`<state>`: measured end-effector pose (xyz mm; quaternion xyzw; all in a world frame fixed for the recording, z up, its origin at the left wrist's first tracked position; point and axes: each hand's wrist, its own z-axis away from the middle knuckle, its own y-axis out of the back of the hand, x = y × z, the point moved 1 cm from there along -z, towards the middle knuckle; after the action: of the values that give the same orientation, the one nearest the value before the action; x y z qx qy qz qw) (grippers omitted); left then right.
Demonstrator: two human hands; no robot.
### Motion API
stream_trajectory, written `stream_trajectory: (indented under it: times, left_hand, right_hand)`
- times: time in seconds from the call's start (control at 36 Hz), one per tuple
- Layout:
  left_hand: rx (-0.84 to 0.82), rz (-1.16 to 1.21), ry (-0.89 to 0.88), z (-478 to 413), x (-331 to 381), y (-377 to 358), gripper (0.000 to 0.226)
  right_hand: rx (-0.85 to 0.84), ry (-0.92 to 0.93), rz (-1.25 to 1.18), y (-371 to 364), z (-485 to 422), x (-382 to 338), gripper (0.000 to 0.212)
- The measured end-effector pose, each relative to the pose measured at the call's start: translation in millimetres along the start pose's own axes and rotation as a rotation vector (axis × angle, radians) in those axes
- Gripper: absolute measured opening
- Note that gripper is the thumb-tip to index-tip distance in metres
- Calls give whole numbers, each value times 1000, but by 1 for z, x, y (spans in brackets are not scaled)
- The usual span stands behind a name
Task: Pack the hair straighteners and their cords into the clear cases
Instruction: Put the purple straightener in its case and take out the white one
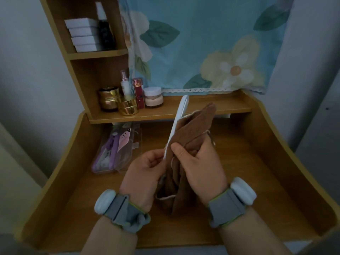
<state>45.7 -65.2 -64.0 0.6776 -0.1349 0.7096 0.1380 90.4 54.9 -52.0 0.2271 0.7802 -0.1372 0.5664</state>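
Observation:
A white hair straightener [178,119] points up and away above the desk. My left hand [145,173] grips its lower end. My right hand [198,162] holds a brown cloth [193,124] folded against the straightener's right side, thumb pressed near the tool. The cloth hangs down between my wrists. On the desk to the left lies a clear case [104,157] with a purple straightener [108,150] and a white cord inside. A second clear case [128,144] with a pink tag lies beside it. The white straightener's cord is mostly hidden behind my hands.
The wooden desk [248,172] has raised side edges. A low shelf [220,107] at the back carries gold jars [127,105], bottles and a white-lidded jar [153,97]. Higher shelves hold white boxes [82,34]. A floral curtain [211,43] hangs behind.

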Motion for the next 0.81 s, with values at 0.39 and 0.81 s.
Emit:
stream_trajectory:
  times: [0.39,0.81]
  left_hand:
    - [98,-468,-204,0,5,4,21]
    - [123,-764,-120,2,-12,0,27]
  right_hand:
    - [259,-111,178,49,-15,10,25]
    - [-72,6,751,51,3,16,30]
